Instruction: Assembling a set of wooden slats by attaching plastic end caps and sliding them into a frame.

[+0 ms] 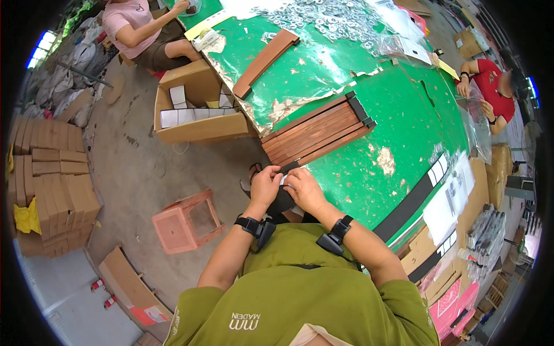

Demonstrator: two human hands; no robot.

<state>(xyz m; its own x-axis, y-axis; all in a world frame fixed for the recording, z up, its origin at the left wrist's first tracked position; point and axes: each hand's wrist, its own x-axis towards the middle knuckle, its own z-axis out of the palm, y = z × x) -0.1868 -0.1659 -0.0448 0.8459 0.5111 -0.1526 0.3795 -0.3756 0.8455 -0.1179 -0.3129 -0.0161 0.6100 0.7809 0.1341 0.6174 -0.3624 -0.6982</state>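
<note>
Pinching together at the middle of the frame, the left hand (264,185) and the right hand (304,189) close their fingertips on a small white slip (283,179) held between them, just off the near edge of the green table (398,121). Both hands are shut on that slip, thumbs and forefingers meeting over it; what kind of piece it is stays too small to tell. A dark flat thing (281,202) lies under the hands, mostly hidden by them. Each wrist carries a black strap with a small device: left wrist band (251,225), right wrist band (337,233).

Just above the hands, at the table's edge, lies a bundle of reddish-brown wooden slats (314,134), bound at its far end with black end pieces (360,109). Higher, toward the upper middle, a single brown slat (266,60) rests on torn silver foil (288,69), and beyond it a heap of metal washers (329,17) spreads across the top of the frame.

Left of the table an open cardboard box (196,106) holds white cartons. A pink plastic stool (186,222) stands on the concrete floor at lower left of centre, with stacked brown cartons (55,184) at the far left. A person in a pink shirt (130,20) sits at the upper left, and a person in a red shirt (490,83) at the right edge.
</note>
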